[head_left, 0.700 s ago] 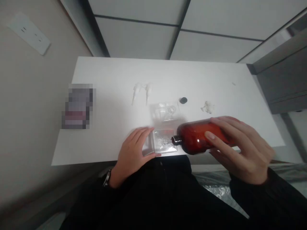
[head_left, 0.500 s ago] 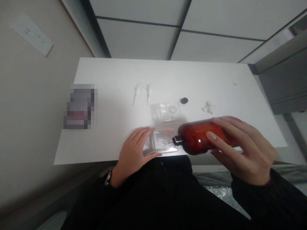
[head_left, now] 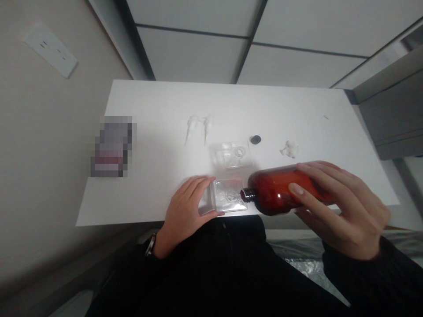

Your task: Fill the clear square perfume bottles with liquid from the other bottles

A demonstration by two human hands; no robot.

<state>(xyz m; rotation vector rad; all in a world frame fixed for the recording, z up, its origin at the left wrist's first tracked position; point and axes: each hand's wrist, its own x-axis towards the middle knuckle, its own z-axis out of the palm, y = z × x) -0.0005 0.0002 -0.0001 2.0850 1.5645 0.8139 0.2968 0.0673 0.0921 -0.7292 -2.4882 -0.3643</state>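
My right hand [head_left: 343, 207] is wrapped round a reddish-brown bottle [head_left: 277, 189], tipped onto its side with its uncapped neck pointing left. The bottle's mouth hangs over a clear plastic container [head_left: 229, 204] at the table's front edge. Thumb and fingers of my left hand [head_left: 187, 204] grip that container's left side. Something shiny lies in the container under the bottle's mouth; whether liquid is flowing I cannot tell. Just behind it rests a second clear plastic piece [head_left: 234, 160] with a round form in it.
On the white table [head_left: 148, 154] lie a black cap [head_left: 255, 139], two whitish tapered pieces [head_left: 198, 125] and a crumpled whitish scrap [head_left: 290, 149]. A blurred-out object [head_left: 112, 147] lies at the left end. Panels stand behind the table; a wall with a socket [head_left: 51, 49] is on the left.
The whole view has shifted slightly, so everything sits a little farther right. The bottle stays tipped over the container, and both hands keep their grips.
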